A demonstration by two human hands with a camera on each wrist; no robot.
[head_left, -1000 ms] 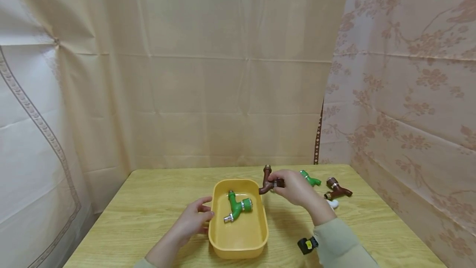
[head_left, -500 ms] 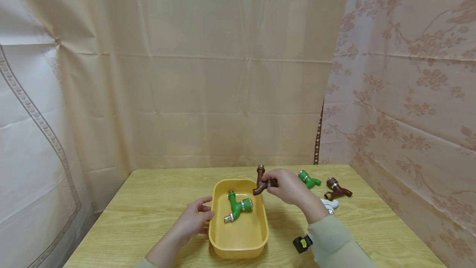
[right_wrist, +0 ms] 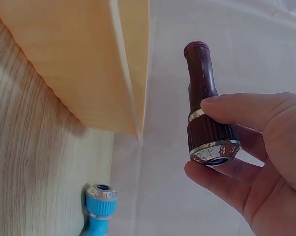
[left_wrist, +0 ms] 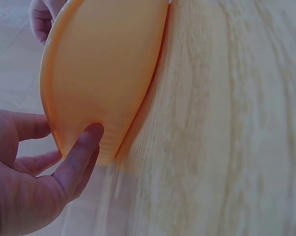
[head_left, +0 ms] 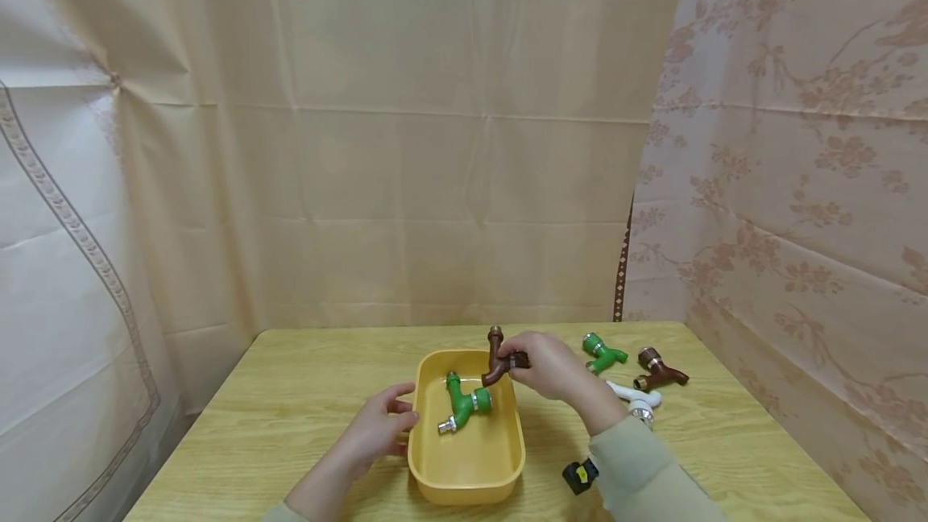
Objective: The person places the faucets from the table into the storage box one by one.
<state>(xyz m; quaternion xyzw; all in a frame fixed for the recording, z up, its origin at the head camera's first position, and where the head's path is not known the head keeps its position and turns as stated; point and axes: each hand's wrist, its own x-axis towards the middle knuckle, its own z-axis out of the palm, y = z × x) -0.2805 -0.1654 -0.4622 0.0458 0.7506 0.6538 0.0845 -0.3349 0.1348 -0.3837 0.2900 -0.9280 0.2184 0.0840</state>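
While the table [head_left: 290, 409] carries the lot, places are off the yellow tub [head_left: 467, 494], long side running away from the person. Left hand [head_left: 373, 429] is at the tub's left wall, fingers loosely spread, touching it from outside. Right hand [head_left: 544, 361] is above the tub's far-right corner, thumb and fingers pinching a held brown tap [head_left: 495, 369] by the knob. Key relation: held brown tap lies just left of the right hand, over the tub's far-right rim in the head view; body roughly along the tub's long side, brass end far, spout near, knob pointing right into the grip. Right hand is the nearer one. Right wrist view shows it clear of the tub wall. In the way: right rim, plus a green tap [head_left: 461, 405] inside the tub, knob facing that side. Well right of the tub: loose brown tap [head_left: 661, 373], white tap [head_left: 634, 395], loose green tap [head_left: 603, 353].
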